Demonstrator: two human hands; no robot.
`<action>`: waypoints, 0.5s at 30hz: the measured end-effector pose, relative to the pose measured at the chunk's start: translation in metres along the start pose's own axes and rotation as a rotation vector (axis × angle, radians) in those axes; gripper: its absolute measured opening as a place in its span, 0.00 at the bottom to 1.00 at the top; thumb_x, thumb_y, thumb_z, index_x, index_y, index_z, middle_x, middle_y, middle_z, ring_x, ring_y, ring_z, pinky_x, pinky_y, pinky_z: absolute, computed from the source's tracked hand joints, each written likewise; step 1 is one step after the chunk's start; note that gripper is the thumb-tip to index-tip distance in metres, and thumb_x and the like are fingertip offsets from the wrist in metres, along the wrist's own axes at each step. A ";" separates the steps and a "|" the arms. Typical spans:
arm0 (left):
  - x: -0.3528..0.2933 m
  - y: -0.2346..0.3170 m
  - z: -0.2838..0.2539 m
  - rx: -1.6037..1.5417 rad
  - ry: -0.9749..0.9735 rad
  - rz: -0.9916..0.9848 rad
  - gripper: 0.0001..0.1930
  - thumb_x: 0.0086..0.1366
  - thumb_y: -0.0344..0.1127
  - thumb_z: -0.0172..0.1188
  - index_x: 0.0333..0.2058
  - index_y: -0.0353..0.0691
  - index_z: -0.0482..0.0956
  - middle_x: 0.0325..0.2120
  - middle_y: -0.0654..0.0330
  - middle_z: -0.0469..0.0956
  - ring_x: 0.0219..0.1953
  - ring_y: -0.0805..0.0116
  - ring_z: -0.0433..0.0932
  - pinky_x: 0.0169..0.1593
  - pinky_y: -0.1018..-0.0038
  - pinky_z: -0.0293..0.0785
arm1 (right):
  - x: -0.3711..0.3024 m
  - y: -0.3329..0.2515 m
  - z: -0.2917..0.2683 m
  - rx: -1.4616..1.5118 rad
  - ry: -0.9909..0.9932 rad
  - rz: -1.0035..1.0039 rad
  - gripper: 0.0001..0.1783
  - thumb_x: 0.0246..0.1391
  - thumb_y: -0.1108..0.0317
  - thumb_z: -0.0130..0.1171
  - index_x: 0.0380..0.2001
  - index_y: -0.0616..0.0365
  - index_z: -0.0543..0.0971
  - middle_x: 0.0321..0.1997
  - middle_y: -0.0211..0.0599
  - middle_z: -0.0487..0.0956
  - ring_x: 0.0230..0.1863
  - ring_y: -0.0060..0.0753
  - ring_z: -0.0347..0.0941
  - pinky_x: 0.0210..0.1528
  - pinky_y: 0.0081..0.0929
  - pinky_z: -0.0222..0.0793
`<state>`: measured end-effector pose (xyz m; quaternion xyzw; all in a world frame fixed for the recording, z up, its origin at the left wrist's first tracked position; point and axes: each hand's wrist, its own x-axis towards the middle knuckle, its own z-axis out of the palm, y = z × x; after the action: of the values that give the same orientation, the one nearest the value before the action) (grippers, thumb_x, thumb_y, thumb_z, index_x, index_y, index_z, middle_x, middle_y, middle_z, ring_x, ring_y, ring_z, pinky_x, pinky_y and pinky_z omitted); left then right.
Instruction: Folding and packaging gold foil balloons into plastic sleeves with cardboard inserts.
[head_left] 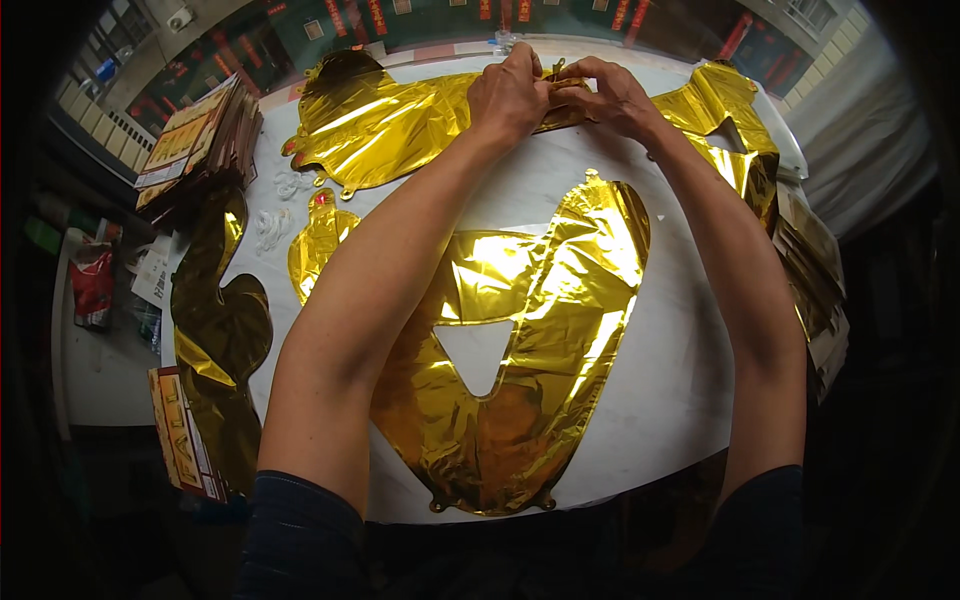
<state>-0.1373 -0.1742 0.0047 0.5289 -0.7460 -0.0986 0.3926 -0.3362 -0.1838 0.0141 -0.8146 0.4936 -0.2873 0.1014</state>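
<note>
At the far side of the table both hands are together on a flat gold foil balloon (pixel 395 120) that stretches out to the left. My left hand (pixel 510 95) is closed, its fingers pinching the foil's edge. My right hand (pixel 612 98) pinches the same edge close beside it; the exact spot between the fingertips is partly hidden. Between my forearms lies a deflated gold foil balloon shaped like a letter A (pixel 590 290), upside down to me, with a triangular hole and small tabs at its ends. My left forearm covers part of its left side.
A white-covered table (pixel 680 350) bears it all. Gold foil (pixel 740 130) lies at the far right, another balloon (pixel 235 320) over the left edge. A small gold piece (pixel 315 245), white string (pixel 270 230) and a stack of printed packets (pixel 205 140) are left. Cardboard sleeves (pixel 805 250) lie right.
</note>
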 end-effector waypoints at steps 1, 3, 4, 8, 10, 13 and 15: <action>0.000 -0.002 0.000 -0.023 0.009 -0.041 0.13 0.62 0.42 0.69 0.40 0.43 0.77 0.32 0.51 0.86 0.38 0.46 0.85 0.43 0.54 0.78 | 0.001 0.002 -0.001 0.068 -0.025 0.008 0.19 0.61 0.55 0.63 0.46 0.59 0.86 0.45 0.46 0.86 0.47 0.47 0.83 0.52 0.38 0.76; 0.000 -0.003 0.000 -0.032 0.004 -0.040 0.14 0.62 0.42 0.69 0.39 0.43 0.77 0.31 0.51 0.85 0.37 0.46 0.85 0.42 0.55 0.78 | 0.001 0.010 -0.004 0.072 -0.013 0.004 0.23 0.65 0.52 0.59 0.47 0.62 0.86 0.44 0.49 0.87 0.45 0.46 0.83 0.52 0.37 0.76; 0.000 -0.003 0.000 -0.038 0.000 -0.041 0.14 0.62 0.43 0.69 0.38 0.43 0.77 0.31 0.51 0.85 0.37 0.46 0.85 0.42 0.55 0.78 | 0.002 0.013 -0.003 0.118 -0.007 0.042 0.22 0.64 0.54 0.59 0.47 0.62 0.86 0.42 0.48 0.87 0.43 0.44 0.84 0.51 0.36 0.76; -0.002 -0.001 -0.002 -0.020 0.001 -0.015 0.16 0.61 0.46 0.70 0.38 0.43 0.76 0.31 0.51 0.85 0.37 0.46 0.85 0.42 0.55 0.78 | 0.007 0.016 0.004 0.197 0.012 0.129 0.19 0.63 0.57 0.62 0.46 0.61 0.87 0.39 0.46 0.88 0.36 0.36 0.84 0.46 0.33 0.77; -0.005 0.004 -0.005 0.014 -0.028 0.014 0.19 0.60 0.49 0.71 0.39 0.42 0.77 0.32 0.52 0.86 0.38 0.46 0.86 0.42 0.55 0.78 | 0.007 0.016 0.004 0.177 0.036 0.088 0.17 0.62 0.58 0.64 0.45 0.61 0.87 0.37 0.45 0.88 0.35 0.34 0.84 0.45 0.32 0.78; -0.003 0.020 -0.006 0.054 -0.092 -0.013 0.20 0.61 0.48 0.71 0.43 0.41 0.77 0.36 0.45 0.86 0.42 0.45 0.86 0.47 0.52 0.79 | 0.007 0.022 0.004 0.148 0.081 0.026 0.16 0.60 0.59 0.66 0.43 0.59 0.88 0.35 0.42 0.88 0.33 0.33 0.84 0.44 0.31 0.78; 0.002 0.015 -0.001 0.069 -0.057 -0.039 0.20 0.60 0.47 0.72 0.45 0.42 0.79 0.37 0.45 0.86 0.43 0.45 0.86 0.48 0.53 0.80 | 0.008 0.022 0.007 0.148 0.101 -0.006 0.15 0.60 0.59 0.66 0.42 0.58 0.89 0.34 0.42 0.88 0.34 0.33 0.84 0.44 0.31 0.78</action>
<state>-0.1476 -0.1689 0.0145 0.5534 -0.7495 -0.0955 0.3506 -0.3458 -0.2027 0.0010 -0.7908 0.4730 -0.3640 0.1356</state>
